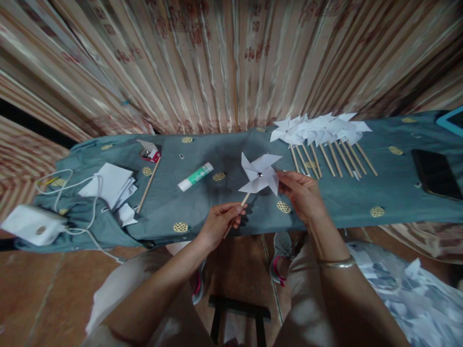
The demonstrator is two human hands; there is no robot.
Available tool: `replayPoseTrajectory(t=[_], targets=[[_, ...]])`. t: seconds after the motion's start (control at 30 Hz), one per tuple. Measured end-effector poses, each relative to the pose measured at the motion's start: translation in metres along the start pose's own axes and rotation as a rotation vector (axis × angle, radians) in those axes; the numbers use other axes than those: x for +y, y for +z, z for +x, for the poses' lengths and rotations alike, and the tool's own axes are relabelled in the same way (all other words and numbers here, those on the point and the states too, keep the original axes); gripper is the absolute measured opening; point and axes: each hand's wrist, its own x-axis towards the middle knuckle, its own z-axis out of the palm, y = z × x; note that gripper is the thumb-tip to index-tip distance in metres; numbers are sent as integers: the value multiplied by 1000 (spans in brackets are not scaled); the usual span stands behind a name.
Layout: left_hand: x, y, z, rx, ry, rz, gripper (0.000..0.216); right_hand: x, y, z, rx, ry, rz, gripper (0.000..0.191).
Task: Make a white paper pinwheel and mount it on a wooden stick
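A white paper pinwheel (256, 176) with a shiny pin at its centre is held up over the near side of the cloth-covered table. Its wooden stick (245, 198) is pinched in my left hand (223, 220), below the blades. On the other side, my right hand (301, 192) has thumb and fingers closed on the edge of the right-hand blade. Behind my right hand lies a row of several finished-looking pinwheels (320, 129), heads overlapping and sticks pointing toward me. A green and white glue stick (196, 177) rests to the left of the held pinwheel.
At left are a stack of white paper (108, 185), a loose wooden stick (149, 185), a small red box (150, 153) and a white power adapter (35, 224) with cables. A black phone (437, 173) lies right. A bag of white paper pieces (415, 294) stands below.
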Motion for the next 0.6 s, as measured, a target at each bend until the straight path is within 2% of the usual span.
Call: replayPoseTrajectory(t=[0.6], targets=[[3, 0, 1, 23, 19, -26, 39, 6, 12, -12, -83, 166, 110, 31]])
